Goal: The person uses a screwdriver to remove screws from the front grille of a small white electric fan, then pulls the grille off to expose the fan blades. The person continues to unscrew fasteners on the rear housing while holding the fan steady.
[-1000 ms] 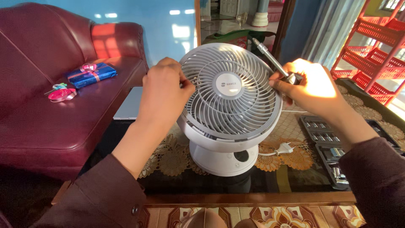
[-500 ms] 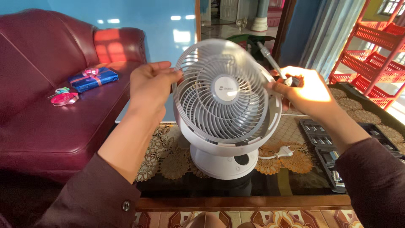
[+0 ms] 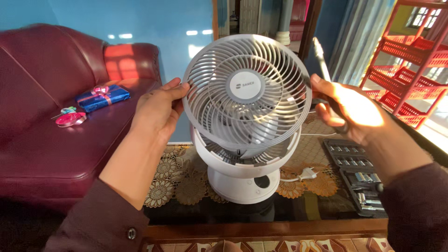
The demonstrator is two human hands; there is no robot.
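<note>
Over on the far left, a dark red leather sofa point(image 3: 51, 154) carries a flat gift box wrapped in shiny blue foil with a pink ribbon point(image 3: 102, 97) and, just beside it, a small pink coil of ribbon point(image 3: 70, 119). Coming inward, my left hand point(image 3: 156, 112) is spread fairly wide, its fingertips point(image 3: 179, 87) pressed against the left rim of the round white plastic fan grille with swirling ribs and a grey centre disc point(image 3: 246, 93). That grille is lifted clear of the white plastic fan body point(image 3: 242, 172), tilted and held just above and in front of its open housing, while the body stands on a dark glass tabletop point(image 3: 233, 212) spread with tan lace doilies point(image 3: 179, 179). A white power plug on a thin cord point(image 3: 305, 175) lies on the glass right of the base. My right hand point(image 3: 347, 109), brightly lit by the sun, grips the right rim of the grille with its fingers curled, and it also clasps a slim screwdriver point(image 3: 321, 58) whose shaft points up past the grille. Below that hand an open dark tray of metal screwdriver bits point(image 3: 357, 172) rests on the table. At far right stands a red plastic slatted rack point(image 3: 410, 56).
</note>
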